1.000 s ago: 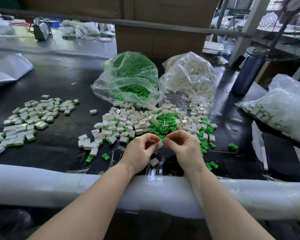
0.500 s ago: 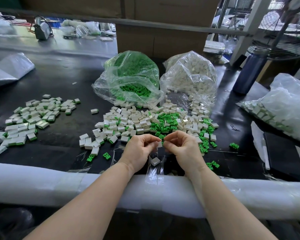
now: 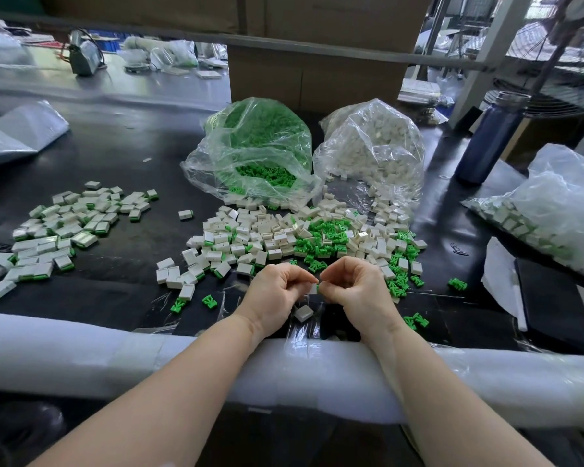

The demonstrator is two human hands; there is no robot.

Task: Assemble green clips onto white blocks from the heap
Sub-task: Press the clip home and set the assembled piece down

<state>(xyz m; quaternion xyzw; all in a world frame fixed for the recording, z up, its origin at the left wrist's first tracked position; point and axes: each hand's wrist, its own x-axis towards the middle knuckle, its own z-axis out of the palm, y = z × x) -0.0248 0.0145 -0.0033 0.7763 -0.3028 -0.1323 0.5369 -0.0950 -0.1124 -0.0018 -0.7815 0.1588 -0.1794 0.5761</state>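
Note:
My left hand [image 3: 279, 291] and my right hand [image 3: 358, 288] meet fingertip to fingertip over the black table's near edge. Between them they pinch a small white block [image 3: 313, 288], and a sliver of green clip [image 3: 319, 284] shows at my right fingertips. Just behind the hands lies the heap [image 3: 297, 237] of loose white blocks mixed with green clips. One single white block [image 3: 303, 313] lies on the table under my hands.
A clear bag of green clips [image 3: 257, 150] and a clear bag of white blocks [image 3: 375, 146] stand behind the heap. Assembled pieces [image 3: 58, 230] are spread at the left. A blue bottle [image 3: 493, 136] and another filled bag [image 3: 553, 210] are at the right. White foam padding [image 3: 115, 358] covers the table's front edge.
Both hands stay together in the same spot. The fingers have shifted slightly on the small block between them.

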